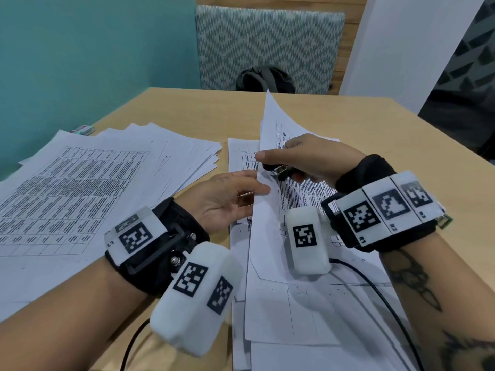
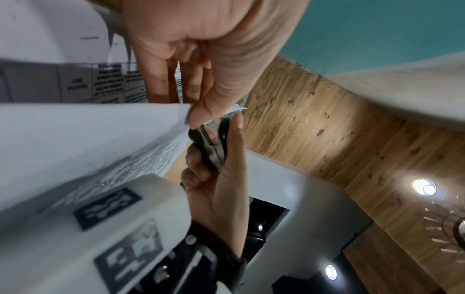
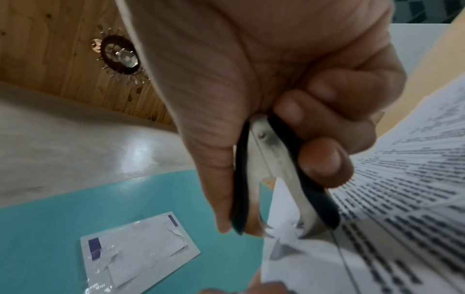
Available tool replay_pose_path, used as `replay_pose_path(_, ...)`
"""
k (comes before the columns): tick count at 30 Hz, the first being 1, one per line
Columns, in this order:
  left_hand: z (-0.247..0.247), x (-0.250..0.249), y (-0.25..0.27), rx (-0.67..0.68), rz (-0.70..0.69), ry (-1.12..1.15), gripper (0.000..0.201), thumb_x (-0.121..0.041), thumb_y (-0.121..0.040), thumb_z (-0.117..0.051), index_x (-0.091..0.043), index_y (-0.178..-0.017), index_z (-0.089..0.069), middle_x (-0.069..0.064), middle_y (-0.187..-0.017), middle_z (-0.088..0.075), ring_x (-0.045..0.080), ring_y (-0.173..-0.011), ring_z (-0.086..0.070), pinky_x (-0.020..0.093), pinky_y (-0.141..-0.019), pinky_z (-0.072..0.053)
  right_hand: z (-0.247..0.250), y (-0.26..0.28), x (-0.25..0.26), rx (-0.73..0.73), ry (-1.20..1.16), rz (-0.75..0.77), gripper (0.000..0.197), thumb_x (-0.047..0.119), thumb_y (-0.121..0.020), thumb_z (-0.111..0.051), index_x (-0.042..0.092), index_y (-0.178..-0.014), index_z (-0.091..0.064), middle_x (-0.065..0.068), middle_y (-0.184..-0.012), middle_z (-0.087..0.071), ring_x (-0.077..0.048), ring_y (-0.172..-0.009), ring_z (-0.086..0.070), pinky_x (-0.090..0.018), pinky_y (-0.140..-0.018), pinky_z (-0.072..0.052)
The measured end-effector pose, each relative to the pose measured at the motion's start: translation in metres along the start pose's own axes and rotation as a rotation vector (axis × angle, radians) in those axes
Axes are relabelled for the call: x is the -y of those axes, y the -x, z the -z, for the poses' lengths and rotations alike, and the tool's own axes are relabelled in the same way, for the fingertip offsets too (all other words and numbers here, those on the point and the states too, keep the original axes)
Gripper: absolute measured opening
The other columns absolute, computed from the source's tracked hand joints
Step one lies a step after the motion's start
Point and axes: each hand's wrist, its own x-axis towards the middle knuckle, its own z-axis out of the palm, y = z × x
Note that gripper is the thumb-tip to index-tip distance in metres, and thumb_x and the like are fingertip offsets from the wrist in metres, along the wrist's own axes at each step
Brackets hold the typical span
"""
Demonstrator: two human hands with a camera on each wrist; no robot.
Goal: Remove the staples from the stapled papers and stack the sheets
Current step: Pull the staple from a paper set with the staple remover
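Fingers [image 3: 324, 159] of the right hand [image 1: 318, 159] are curled around a black-handled staple remover [image 1: 278, 171], its metal claws set on the corner of the stapled papers [image 1: 270, 210]. Left hand [image 1: 227, 199] pinches that same corner between thumb and fingers, holding the set lifted and tilted above loose sheets [image 1: 294, 317] at the near edge of the desk [image 1: 187, 108]. A spread stack of printed sheets [image 1: 80, 183] lies toward the left edge. Beyond the far edge stands a patterned chair [image 1: 267, 46] with a dark bag [image 1: 265, 79].
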Motion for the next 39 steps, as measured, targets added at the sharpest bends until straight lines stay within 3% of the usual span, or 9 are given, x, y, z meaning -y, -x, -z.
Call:
replay_pose_path(4, 0.0011, -0.0008, -0.0006, 0.022, 0.029, 0.028, 0.034, 0.009, -0.082, -0.052, -0.005, -0.112, -0.06, 0.01, -0.092, -0.062, 0.017, -0.083, -0.059, 0.027, -0.076, -0.054, -0.0009, -0.0001, -0.0019, 0.031, 0.021, -0.005, 0.042, 0.055, -0.077, -0.065, 0.02, -0.056, -0.055, -0.002, -0.054, -0.046, -0.016, -0.047, -0.032, -0.024, -0.045, -0.021)
replay_pose_path(8, 0.002, -0.0008, -0.0013, 0.03, 0.038, 0.033, 0.035, 0.007, -0.083, -0.052, -0.005, -0.115, -0.06, 0.007, -0.087, -0.064, 0.014, -0.076, -0.061, 0.025, -0.069, -0.056, -0.001, 0.0015, -0.001, -0.003, 0.052, -0.014, 0.046, 0.054, -0.076, -0.067, 0.018, -0.056, -0.046, 0.0, -0.051, -0.043, -0.014, -0.044, -0.03, -0.024, -0.044, -0.021)
replay_pose_path(10, 0.0026, -0.0009, -0.0018, 0.038, 0.039, 0.023, 0.037, 0.006, -0.083, -0.052, -0.004, -0.117, -0.06, 0.008, -0.095, -0.065, 0.017, -0.085, -0.061, 0.027, -0.076, -0.055, -0.0017, 0.0013, -0.0002, -0.018, 0.033, -0.017, 0.045, 0.052, -0.076, -0.067, 0.018, -0.056, -0.048, 0.0, -0.051, -0.044, -0.015, -0.044, -0.03, -0.024, -0.044, -0.022)
replay_pose_path(14, -0.0001, 0.0003, -0.0019, 0.036, 0.054, 0.004, 0.027, 0.007, -0.083, -0.051, -0.007, -0.102, -0.066, 0.008, -0.1, -0.064, 0.017, -0.091, -0.059, 0.028, -0.076, -0.054, -0.004, -0.0002, 0.0025, -0.03, -0.009, -0.011, 0.04, 0.05, -0.076, -0.068, 0.015, -0.062, -0.052, -0.002, -0.053, -0.045, -0.015, -0.045, -0.031, -0.024, -0.044, -0.022)
replay_pose_path(19, 0.0016, 0.0001, -0.0026, 0.013, 0.064, 0.018, 0.029, 0.007, -0.083, -0.052, -0.007, -0.105, -0.066, 0.008, -0.098, -0.064, 0.017, -0.085, -0.06, 0.028, -0.076, -0.054, -0.0016, 0.0022, 0.0046, 0.009, -0.032, -0.012, 0.056, 0.056, -0.079, -0.062, 0.03, -0.029, -0.057, 0.002, -0.047, -0.042, -0.006, -0.029, -0.029, -0.02, -0.04, -0.023)
replay_pose_path(22, 0.0017, -0.0004, -0.0016, 0.01, 0.073, 0.034, 0.037, 0.007, -0.083, -0.053, -0.004, -0.117, -0.062, 0.012, -0.104, -0.062, 0.02, -0.087, -0.06, 0.032, -0.075, -0.055, -0.0012, 0.0061, 0.0038, -0.011, 0.01, -0.008, 0.056, 0.058, -0.079, -0.06, 0.036, -0.028, -0.055, 0.001, -0.049, -0.043, -0.004, -0.027, -0.028, -0.022, -0.043, -0.023)
replay_pose_path(29, 0.0025, -0.0027, -0.0005, 0.023, 0.078, 0.051, 0.035, 0.005, -0.081, -0.056, -0.007, -0.113, -0.061, 0.011, -0.105, -0.062, 0.02, -0.084, -0.061, 0.031, -0.073, -0.055, 0.001, 0.0084, 0.003, -0.06, 0.038, 0.001, 0.058, 0.057, -0.078, -0.062, 0.033, -0.027, -0.055, 0.003, -0.048, -0.044, -0.005, -0.028, -0.03, -0.016, -0.034, -0.023)
replay_pose_path(34, 0.0032, -0.0017, -0.0006, 0.031, 0.083, 0.069, 0.03, 0.006, -0.081, -0.055, -0.009, -0.107, -0.062, 0.008, -0.092, -0.063, 0.019, -0.08, -0.061, 0.029, -0.071, -0.056, -0.0006, 0.0061, 0.0008, -0.069, 0.067, -0.005, 0.049, 0.058, -0.077, -0.063, 0.02, -0.051, -0.048, 0.002, -0.05, -0.046, -0.01, -0.04, -0.034, -0.024, -0.044, -0.025)
replay_pose_path(39, 0.0047, -0.0023, -0.0007, 0.038, 0.075, 0.048, 0.029, 0.005, -0.081, -0.056, -0.009, -0.105, -0.062, 0.01, -0.103, -0.062, 0.019, -0.089, -0.06, 0.032, -0.076, -0.055, -0.0014, 0.004, -0.0008, -0.041, 0.035, 0.019, 0.046, 0.055, -0.078, -0.063, 0.018, -0.056, -0.046, 0.0, -0.053, -0.047, -0.012, -0.043, -0.035, -0.024, -0.046, -0.025)
